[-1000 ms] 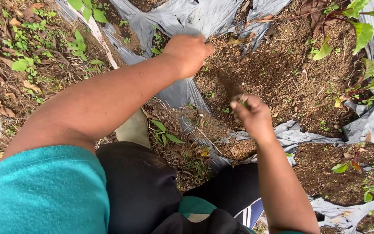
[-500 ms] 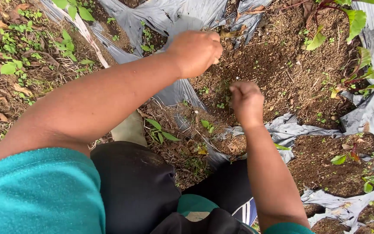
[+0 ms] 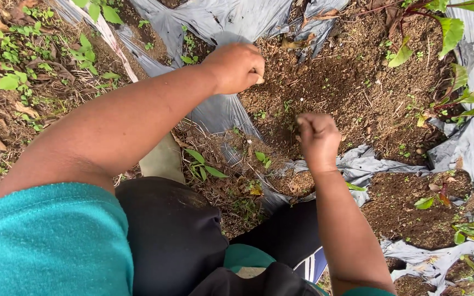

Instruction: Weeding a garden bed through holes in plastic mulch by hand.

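The left hand is stretched out over the far left part of a patch of bare brown soil, its fingers curled into a loose fist with the tips pressed down at the soil's edge; whether anything is pinched between them cannot be told, since the knuckles hide the tips. The right hand sits nearer, at the near edge of the same patch, also curled shut with the fingers bunched together and pointing down at the ground among tiny green seedlings that dot the earth; what it grips, if anything, is hidden by the hand itself. The two hands are near each other but apart, the left farther and to the left, the right nearer and to the right. Around the soil patch lies crumpled grey plastic sheeting, which frames it on the far side, runs down between the hands toward the near side, and continues on the right. A second, smaller opening of dark soil shows to the right of the right forearm. Broad green leaves with reddish stems stand at the far right corner. To the left, beyond the sheeting, lies a tangle of dry brown stalks and small green weeds. A teal sleeve and dark trousers fill the near edge.
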